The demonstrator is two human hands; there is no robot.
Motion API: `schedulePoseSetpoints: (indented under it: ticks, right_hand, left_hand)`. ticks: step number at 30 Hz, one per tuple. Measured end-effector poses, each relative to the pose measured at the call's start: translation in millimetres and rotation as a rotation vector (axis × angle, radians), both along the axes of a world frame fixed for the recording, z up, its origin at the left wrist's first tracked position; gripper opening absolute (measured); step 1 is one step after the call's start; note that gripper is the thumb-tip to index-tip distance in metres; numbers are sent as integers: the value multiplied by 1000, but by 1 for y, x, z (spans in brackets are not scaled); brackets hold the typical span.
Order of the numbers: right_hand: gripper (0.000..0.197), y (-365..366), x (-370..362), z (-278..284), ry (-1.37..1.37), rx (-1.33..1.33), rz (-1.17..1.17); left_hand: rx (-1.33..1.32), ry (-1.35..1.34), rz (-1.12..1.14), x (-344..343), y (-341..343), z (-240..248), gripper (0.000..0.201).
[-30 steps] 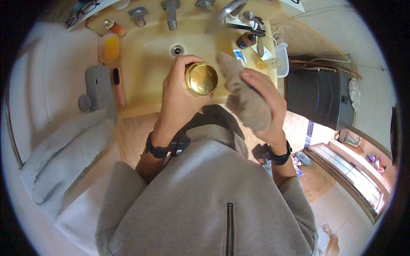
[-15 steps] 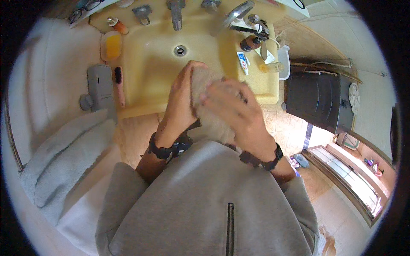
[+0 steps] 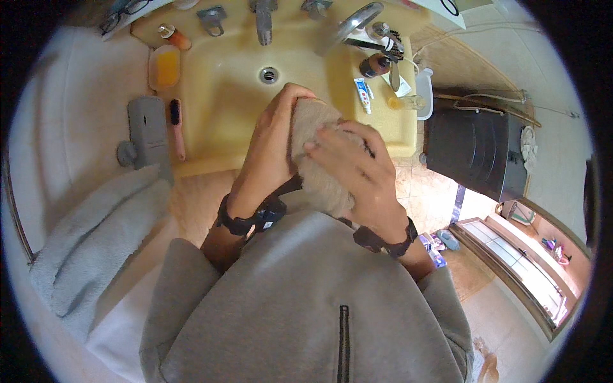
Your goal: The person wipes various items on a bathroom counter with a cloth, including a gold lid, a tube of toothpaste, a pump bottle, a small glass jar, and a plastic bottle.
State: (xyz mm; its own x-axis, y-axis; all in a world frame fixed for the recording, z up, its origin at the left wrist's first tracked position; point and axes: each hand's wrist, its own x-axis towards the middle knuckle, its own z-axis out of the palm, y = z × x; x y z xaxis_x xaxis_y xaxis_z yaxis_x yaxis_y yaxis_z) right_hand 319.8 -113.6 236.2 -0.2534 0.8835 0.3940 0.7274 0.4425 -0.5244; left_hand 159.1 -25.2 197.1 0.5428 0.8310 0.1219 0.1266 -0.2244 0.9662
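Note:
Both hands are together over the front edge of a yellow sink [image 3: 223, 76]. My left hand [image 3: 271, 147] is wrapped around a round gold-coloured object that is now hidden under a beige cloth [image 3: 319, 179]. My right hand [image 3: 354, 169] presses the beige cloth against that object from the right, fingers spread over the fabric. The cloth hangs down toward my grey zipped top. Each wrist wears a black band.
Taps and a drain [image 3: 269, 75] sit at the sink's far side. A toothpaste tube [image 3: 363, 96], bottles and an orange soap dish [image 3: 165, 67] stand on the rim. A grey towel [image 3: 96, 236] hangs at left, a black bin [image 3: 476, 150] stands at right.
The gold object was bare in my left hand with the cloth held beside it. My right hand then brought the cloth over it, and the object is now covered.

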Motion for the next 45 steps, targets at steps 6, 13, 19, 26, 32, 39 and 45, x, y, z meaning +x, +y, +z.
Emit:
schedulePoseSetpoints:
  ticks: [6, 13, 19, 26, 32, 39, 45]
  right_hand:
    - [41, 4, 5, 5, -19, 37, -33]
    - [49, 9, 9, 7, -79, 47, -19]
    - [46, 15, 15, 9, 47, -4, -33]
    - [39, 21, 19, 14, 104, -35, -90]
    - [40, 25, 21, 11, 40, 12, -33]
    - [40, 16, 18, 6, 76, -38, -79]
    - [41, -7, 38, -7, -75, -54, -29]
  left_hand:
    - [41, -19, -16, 8, 3, -1, 60]
    - [31, 50, 35, 10, -2, 3, 55]
    - [87, 111, 95, 16, 0, 9, 48]
    - [-29, 115, 110, 16, 0, 8, 50]
    - [-39, 100, 131, 21, -7, 3, 54]
    - [-47, 106, 126, 25, -11, 2, 54]
    - [-56, 26, 169, 11, -7, 0, 56]
